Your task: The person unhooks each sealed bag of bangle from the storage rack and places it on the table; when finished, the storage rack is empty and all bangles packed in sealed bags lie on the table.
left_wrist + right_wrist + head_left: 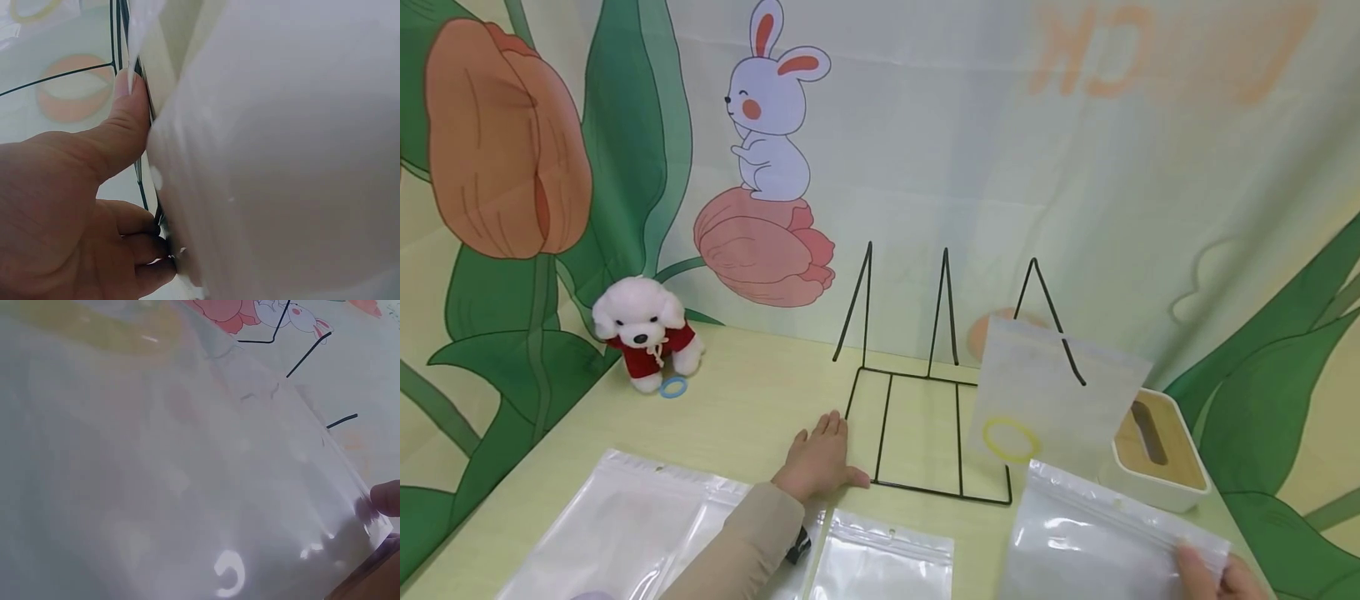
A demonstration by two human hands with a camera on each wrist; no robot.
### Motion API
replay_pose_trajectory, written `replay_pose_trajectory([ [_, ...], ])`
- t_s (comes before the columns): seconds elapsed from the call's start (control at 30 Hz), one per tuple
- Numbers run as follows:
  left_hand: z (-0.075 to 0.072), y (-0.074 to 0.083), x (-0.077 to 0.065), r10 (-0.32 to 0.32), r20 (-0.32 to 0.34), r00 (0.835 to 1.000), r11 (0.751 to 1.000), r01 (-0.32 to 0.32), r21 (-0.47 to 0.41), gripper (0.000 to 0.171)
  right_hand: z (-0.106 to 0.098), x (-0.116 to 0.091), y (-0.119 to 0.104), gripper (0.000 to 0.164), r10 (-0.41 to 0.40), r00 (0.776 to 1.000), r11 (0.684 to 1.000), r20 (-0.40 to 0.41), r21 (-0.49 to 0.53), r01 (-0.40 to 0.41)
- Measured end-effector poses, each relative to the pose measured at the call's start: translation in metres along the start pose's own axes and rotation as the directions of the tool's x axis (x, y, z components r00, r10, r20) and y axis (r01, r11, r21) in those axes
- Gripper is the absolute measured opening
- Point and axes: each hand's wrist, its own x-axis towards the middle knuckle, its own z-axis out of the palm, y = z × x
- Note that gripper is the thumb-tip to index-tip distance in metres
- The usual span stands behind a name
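Observation:
A black wire rack [961, 450] with upright hooks stands on the table. My left hand [818, 460] rests at its left side, fingers stretched forward and thumb out by the front wire. The left wrist view shows that thumb [128, 122] against dark wire. My right hand [1216, 575] pinches the top corner of a clear zip bag [1097, 533], low on the right. In the right wrist view this bag [187, 487] fills most of the picture. From the rack's right hook hangs another translucent bag [1067, 375] with a yellow ring [1000, 450].
Clear zip bags lie in front, one in the middle [883, 558] and others at the left [617, 525]. A white box with a wooden lid [1172, 450] stands right. At the back left are a white toy dog [640, 317] and a blue ring [673, 387].

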Motion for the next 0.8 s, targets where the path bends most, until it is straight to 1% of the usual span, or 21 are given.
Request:
replay_pose_trajectory([
  [0.07, 0.000, 0.000, 0.000, 0.001, -0.001, 1.000, 1.000, -0.001, 0.002, 0.103, 0.004, 0.001, 0.002, 0.040, 0.005, 1.000, 1.000, -0.009, 0.015, -0.005],
  [0.1, -0.001, 0.000, 0.000, 0.001, -0.001, 1.000, 1.000, -0.001, 0.002, 0.103, 0.006, 0.001, 0.003, 0.037, 0.016, 1.000, 0.999, -0.008, 0.052, -0.016],
  [0.2, -0.001, 0.000, -0.001, -0.001, 0.001, 1.000, 1.000, 0.001, 0.001, 0.103, 0.009, 0.003, 0.006, 0.035, 0.021, 1.000, 0.998, 0.023, 0.066, -0.022],
  [0.3, -0.001, 0.000, -0.001, 0.000, 0.001, 1.000, 1.000, 0.000, -0.005, 0.103, 0.010, 0.005, 0.008, 0.043, 0.026, 0.996, 1.000, 0.082, 0.012, -0.027],
  [0.33, -0.001, 0.000, 0.000, 0.001, 0.000, 1.000, 1.000, -0.001, -0.006, 0.103, 0.010, 0.005, 0.009, 0.047, 0.018, 0.995, 1.000, 0.102, -0.026, -0.016],
  [0.4, -0.001, 0.000, 0.000, 0.002, -0.002, 1.000, 1.000, -0.002, -0.007, 0.103, 0.011, 0.005, 0.010, 0.052, 0.014, 0.991, 0.999, 0.129, -0.052, -0.007],
  [0.5, -0.001, -0.001, 0.000, -0.001, -0.001, 1.000, 1.000, 0.001, -0.005, 0.103, 0.015, 0.004, 0.012, 0.055, -0.004, 0.991, 0.997, 0.136, -0.080, 0.015],
  [0.63, -0.002, 0.000, -0.002, -0.004, 0.002, 1.000, 1.000, 0.004, 0.002, 0.104, 0.022, 0.003, 0.017, 0.066, 0.008, 0.987, 0.993, 0.160, -0.120, 0.011],
  [0.7, -0.003, 0.001, -0.003, -0.003, 0.001, 1.000, 1.000, 0.003, 0.002, 0.103, 0.025, 0.002, 0.021, 0.073, 0.027, 0.980, 0.992, 0.197, -0.128, -0.002],
  [0.8, -0.004, 0.001, -0.004, -0.002, 0.000, 1.000, 1.000, 0.002, -0.001, 0.103, 0.031, 0.002, 0.026, 0.083, 0.057, 0.962, 0.990, 0.266, -0.139, -0.020],
])
